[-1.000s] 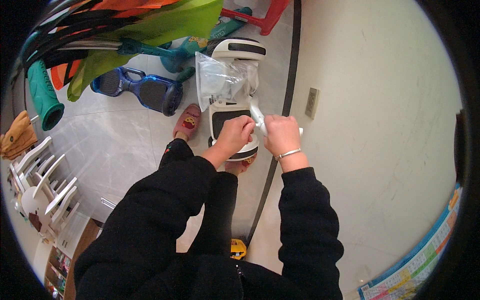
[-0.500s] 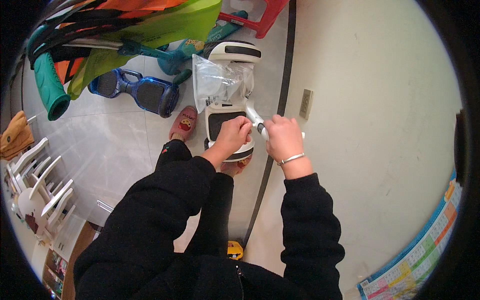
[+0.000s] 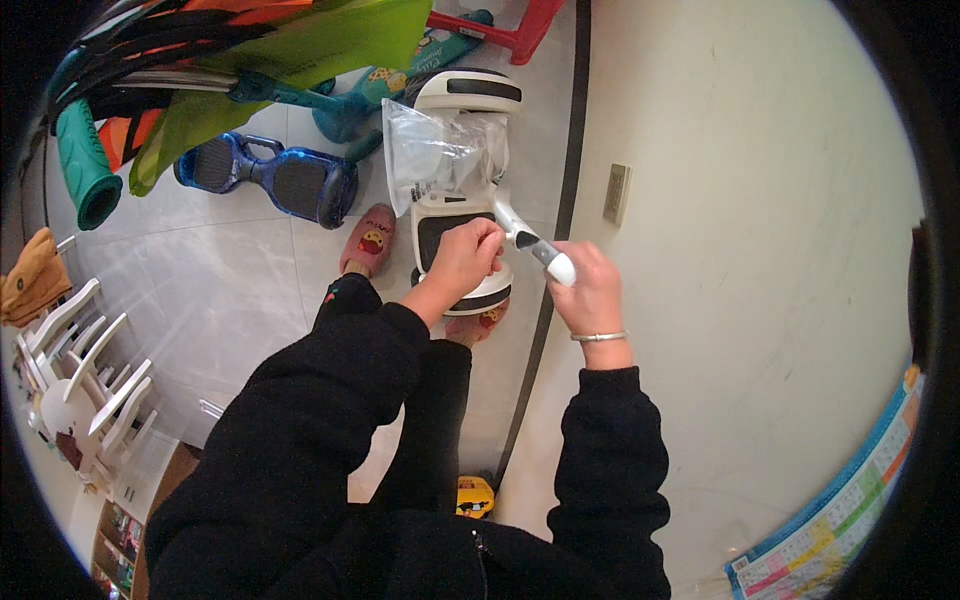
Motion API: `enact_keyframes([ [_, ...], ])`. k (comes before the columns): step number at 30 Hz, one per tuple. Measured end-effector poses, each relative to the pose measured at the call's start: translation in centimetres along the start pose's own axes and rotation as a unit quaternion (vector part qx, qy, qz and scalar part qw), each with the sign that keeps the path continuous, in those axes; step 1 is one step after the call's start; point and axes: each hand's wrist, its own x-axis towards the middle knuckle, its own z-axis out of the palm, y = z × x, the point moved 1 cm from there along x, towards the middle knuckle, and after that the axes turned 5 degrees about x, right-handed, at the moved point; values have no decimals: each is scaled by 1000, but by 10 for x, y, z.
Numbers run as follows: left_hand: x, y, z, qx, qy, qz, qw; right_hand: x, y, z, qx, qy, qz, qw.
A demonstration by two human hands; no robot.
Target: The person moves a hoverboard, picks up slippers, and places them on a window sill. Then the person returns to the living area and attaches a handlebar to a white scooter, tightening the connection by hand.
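A white self-balancing scooter point(image 3: 465, 90) with dark footpads stands on the floor ahead of me, its middle under a clear plastic bag point(image 3: 430, 150). From it a white steering bar point(image 3: 507, 212) rises, with a grey section and a rounded white piece at its upper end. My right hand point(image 3: 588, 285) is closed on that white end piece. Beside the bar my left hand point(image 3: 465, 258) is closed, fingertips pinched together near the bar's dark joint. Whatever those fingers hold is too small or hidden to make out.
A blue hoverboard point(image 3: 268, 180) lies to the left of my slippered feet. Above it hang a green handlebar grip point(image 3: 88, 170) and bright green cloth point(image 3: 320, 60). A red plastic stool point(image 3: 525, 35) stands far ahead. The wall point(image 3: 740, 250) rises close on my right, with a socket plate point(image 3: 616, 194).
My right hand has shifted down and slightly right and has turned, so the grey section and rounded white end now show beside it. My left hand has stayed nearly in place.
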Motion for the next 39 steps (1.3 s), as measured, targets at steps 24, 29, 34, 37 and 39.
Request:
enact_keyframes([
  [24, 3, -3, -1, -186, -47, -84, 978, 19, 5, 10, 53, -47, -19, 997],
  [29, 4, 2, 5, -354, -161, -186, 902, 19, 5, 10, 63, -53, -9, 997],
  [34, 9, 3, 13, -442, -132, -189, 867, 21, 2, 9, 55, -59, -17, 997],
  [37, 10, 2, 16, -472, -115, -194, 852, 24, -2, 6, -44, -78, -46, 995],
  [39, 11, 1, 17, -483, -107, -198, 846, 26, -6, 5, -85, -84, -86, 989],
])
